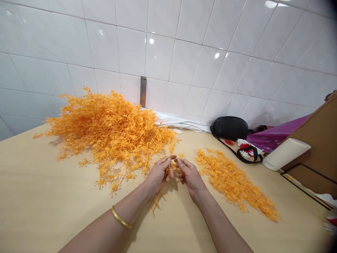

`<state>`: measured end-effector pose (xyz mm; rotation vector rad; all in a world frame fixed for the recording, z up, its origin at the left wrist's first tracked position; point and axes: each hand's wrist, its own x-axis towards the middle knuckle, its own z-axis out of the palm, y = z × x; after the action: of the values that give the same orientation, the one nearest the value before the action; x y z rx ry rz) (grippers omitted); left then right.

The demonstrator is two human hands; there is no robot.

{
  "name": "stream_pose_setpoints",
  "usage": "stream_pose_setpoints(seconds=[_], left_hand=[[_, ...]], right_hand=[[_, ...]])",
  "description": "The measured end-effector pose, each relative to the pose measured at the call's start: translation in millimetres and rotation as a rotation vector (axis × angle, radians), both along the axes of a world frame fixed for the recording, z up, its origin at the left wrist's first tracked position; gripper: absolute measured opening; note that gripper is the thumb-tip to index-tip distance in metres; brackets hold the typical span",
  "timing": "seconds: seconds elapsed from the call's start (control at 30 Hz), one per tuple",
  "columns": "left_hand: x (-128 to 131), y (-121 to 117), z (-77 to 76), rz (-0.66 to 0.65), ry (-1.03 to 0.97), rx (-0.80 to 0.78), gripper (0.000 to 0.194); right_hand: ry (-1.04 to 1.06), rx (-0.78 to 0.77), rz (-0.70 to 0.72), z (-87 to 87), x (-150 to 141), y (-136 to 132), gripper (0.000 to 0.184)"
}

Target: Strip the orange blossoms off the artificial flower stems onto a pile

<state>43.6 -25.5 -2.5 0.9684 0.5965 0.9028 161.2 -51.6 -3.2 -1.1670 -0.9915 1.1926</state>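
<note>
The left hand (159,173) was curled almost closed, its thumb and fingers pinching an orange sprig (157,202) whose thin stems hung down beneath the palm toward the table (173,225). The right hand (190,175) faced it, thumb pressed to its fingertips, with small orange bits of the plastic-looking sprig at its tips; the two hands were very near each other, and whether the right one had a firm grip on a piece could not be told. A gold bangle (119,218) circled the left forearm. Beyond the left hand and out to its left, a large, tangled heap of orange sprigs (110,130) rose from the table, its loose ends spreading toward the forearm. To the right of the right hand lay a lower, longer pile of orange pieces (234,179), which stretched diagonally toward the near right. Farther out past that pile were a black bag (230,128) with its strap (247,160) looped on the table, red and white flowers (247,149), a cream bottle (286,154) lying tilted on its side, and a purple cloth (279,135) next to a cardboard box (319,140). Straight ahead of the hands, a white cloth (181,123) ran along the foot of the tiled wall (184,56), below a metal bracket (143,92).
</note>
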Motion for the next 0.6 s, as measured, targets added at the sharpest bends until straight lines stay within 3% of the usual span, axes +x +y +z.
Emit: stream_pose_setpoints(seconds=[0.33,0.5,0.6], left_hand=[[2.2,3.0,-6.9,-0.038,-0.07,-0.059,0.045],[2.8,-1.2,-0.2,-0.037,-0.025,-0.084,0.039],[1.1,-1.1,2.7,0.05,-0.062,-0.132,0.027]], right_hand=[[0.116,0.021,0.174,2.2,-16.4,-6.9,0.029],[0.211,0.004,0.126,6.0,-17.2,-6.3,0.029],[0.17,-0.011,0.0,4.6,-13.0,-3.4,0.032]])
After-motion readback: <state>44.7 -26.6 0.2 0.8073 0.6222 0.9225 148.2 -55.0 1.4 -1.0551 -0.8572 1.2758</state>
